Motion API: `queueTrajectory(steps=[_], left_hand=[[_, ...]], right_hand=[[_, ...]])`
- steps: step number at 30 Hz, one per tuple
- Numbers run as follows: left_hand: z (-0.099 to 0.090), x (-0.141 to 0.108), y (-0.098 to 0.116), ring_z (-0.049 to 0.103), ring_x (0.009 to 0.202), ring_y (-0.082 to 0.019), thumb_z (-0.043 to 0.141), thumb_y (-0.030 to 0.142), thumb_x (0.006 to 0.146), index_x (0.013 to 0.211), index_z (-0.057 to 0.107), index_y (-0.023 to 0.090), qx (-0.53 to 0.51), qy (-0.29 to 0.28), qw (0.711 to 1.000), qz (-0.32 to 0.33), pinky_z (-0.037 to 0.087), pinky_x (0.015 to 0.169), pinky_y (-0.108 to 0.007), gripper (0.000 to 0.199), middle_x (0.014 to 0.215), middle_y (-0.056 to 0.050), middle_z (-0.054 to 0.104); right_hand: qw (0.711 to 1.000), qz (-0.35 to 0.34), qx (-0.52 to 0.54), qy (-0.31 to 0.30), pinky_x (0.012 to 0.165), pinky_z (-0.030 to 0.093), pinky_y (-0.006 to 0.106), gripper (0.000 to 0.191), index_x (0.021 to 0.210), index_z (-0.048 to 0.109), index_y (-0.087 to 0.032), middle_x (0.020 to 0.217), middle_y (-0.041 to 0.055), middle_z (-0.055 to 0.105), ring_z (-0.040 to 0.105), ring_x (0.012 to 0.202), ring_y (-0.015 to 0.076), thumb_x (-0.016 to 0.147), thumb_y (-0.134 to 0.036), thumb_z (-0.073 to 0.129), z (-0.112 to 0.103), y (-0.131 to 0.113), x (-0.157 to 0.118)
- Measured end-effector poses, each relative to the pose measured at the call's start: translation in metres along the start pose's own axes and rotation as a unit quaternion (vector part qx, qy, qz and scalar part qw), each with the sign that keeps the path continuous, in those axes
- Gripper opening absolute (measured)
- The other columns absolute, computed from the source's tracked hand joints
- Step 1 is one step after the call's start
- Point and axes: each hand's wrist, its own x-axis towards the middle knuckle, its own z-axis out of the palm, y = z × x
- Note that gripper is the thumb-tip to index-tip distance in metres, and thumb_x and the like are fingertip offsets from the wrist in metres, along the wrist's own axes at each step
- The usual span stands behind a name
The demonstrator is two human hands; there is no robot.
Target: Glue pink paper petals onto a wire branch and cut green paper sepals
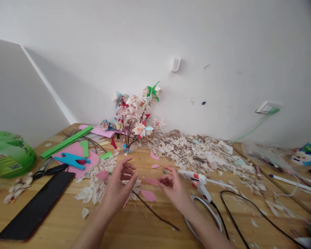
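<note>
Just left of the lower centre, the person's left hand (121,181) is open, its fingers loosely curled and the thumb apart, over a heap of pale petals (94,186). Right of centre, the right hand (172,186) has its fingers drawn in at the end of a pink petal (151,181) — blur makes it impossible to tell whether they grip it. A second pink petal (148,195) lies on the table (134,235) between the hands, and a thin brown stem (157,214) slants toward the lower right. Beside the right hand lies a glue gun (197,178); the flower bouquet (136,107) stands at upper centre.
</note>
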Motion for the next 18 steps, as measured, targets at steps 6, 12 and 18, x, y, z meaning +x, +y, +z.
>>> queueTrajectory(steps=[6, 12, 18], left_hand=[[0.009, -0.006, 0.002, 0.058, 0.082, -0.017, 0.063, 0.023, 0.069, 0.113, 0.041, 0.022, -0.113, -0.099, 0.985, -0.085, 0.048, 0.071, -0.032, 0.05, 0.094, -0.005, 0.054], [0.011, -0.01, 0.0, 0.06, 0.074, -0.016, 0.064, 0.022, 0.068, 0.108, 0.046, 0.019, -0.143, -0.124, 0.974, -0.122, 0.048, 0.064, -0.029, 0.045, 0.078, -0.001, 0.059], [0.0, 0.0, 0.002, 0.061, 0.063, -0.013, 0.07, 0.023, 0.062, 0.107, 0.045, 0.019, -0.178, -0.029, 0.973, -0.143, 0.051, 0.06, -0.029, 0.051, 0.073, 0.003, 0.058]], right_hand=[[0.964, 0.103, 0.235, -0.075, 0.072, 0.044, 0.031, 0.047, 0.102, 0.04, -0.022, 0.076, -0.0022, 0.064, 0.061, 0.072, 0.0146, 0.064, -0.022, 0.068, -0.002, -0.031, -0.005], [0.971, 0.101, 0.201, -0.077, 0.069, 0.044, 0.03, 0.043, 0.096, 0.042, -0.023, 0.074, -0.0028, 0.062, 0.059, 0.071, 0.0151, 0.062, -0.025, 0.069, 0.01, -0.029, -0.012], [0.994, 0.055, -0.065, -0.062, 0.062, 0.043, 0.027, 0.016, 0.074, 0.056, -0.02, 0.068, -0.0005, 0.059, 0.056, 0.066, 0.0161, 0.074, -0.036, 0.056, -0.036, -0.017, -0.02]])
